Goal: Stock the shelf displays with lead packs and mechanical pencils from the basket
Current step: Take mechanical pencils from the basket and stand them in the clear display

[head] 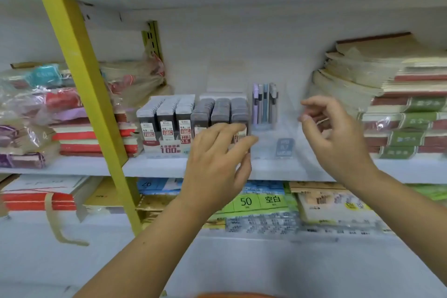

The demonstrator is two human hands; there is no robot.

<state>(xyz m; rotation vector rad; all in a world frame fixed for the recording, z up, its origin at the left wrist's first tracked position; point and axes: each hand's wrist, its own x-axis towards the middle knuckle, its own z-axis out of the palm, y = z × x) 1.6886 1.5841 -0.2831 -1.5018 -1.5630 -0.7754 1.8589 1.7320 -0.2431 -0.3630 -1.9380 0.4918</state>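
A clear pencil display (285, 133) stands on the white shelf (157, 167), with several pastel mechanical pencils (264, 104) upright in its left part. To its left are two displays of lead packs: one with white-topped packs (167, 121) and one with grey packs (217, 111). My left hand (215, 159) grips the clear display's left wall, fingers above and thumb below. My right hand (336, 138) curls its thumb and fingertips at the display's right wall. An orange rim, perhaps the basket (229, 295), peeks in at the bottom edge.
A slanted yellow upright (82, 94) crosses the shelf on the left. Wrapped notebook stacks (36, 113) lie at the left and tall stacks of books (399, 109) at the right. Paper pads and labels (261, 203) fill the shelf below.
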